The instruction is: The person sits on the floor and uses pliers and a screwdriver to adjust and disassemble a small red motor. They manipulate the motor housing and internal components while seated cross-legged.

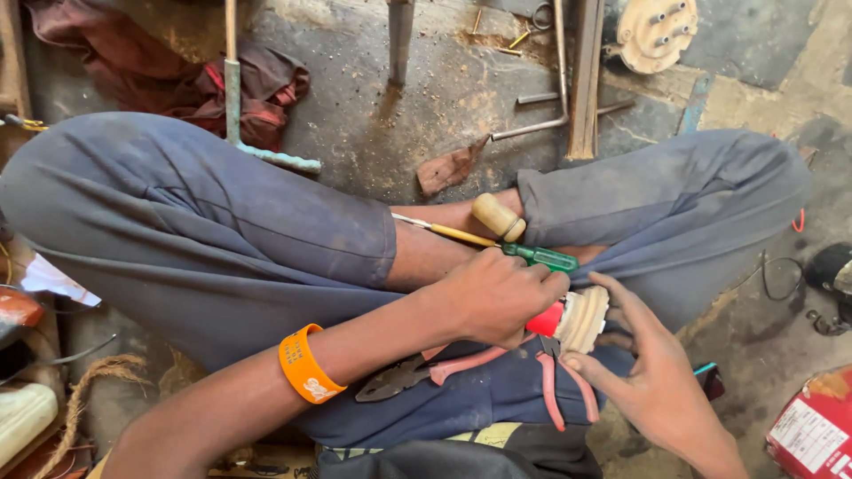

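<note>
The left hand point(497, 297) is closed around a red round part point(548, 319) joined to a cream ribbed plastic disc point(583, 319) on the lap, the right hand point(652, 372) touches the disc with open fingers, pink-handled pliers point(461, 365) lie just below, and the dusty grey floor point(426, 106) is crowded with tools.

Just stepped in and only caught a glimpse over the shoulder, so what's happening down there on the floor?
A person sits cross-legged on a dusty floor. The left hand grips a red-handled tool pressed against a cream ribbed part, which the right hand steadies with open fingers. Pink-handled pliers lie on the lap; a green-handled screwdriver and a wooden-handled tool rest by the ankles.
</note>
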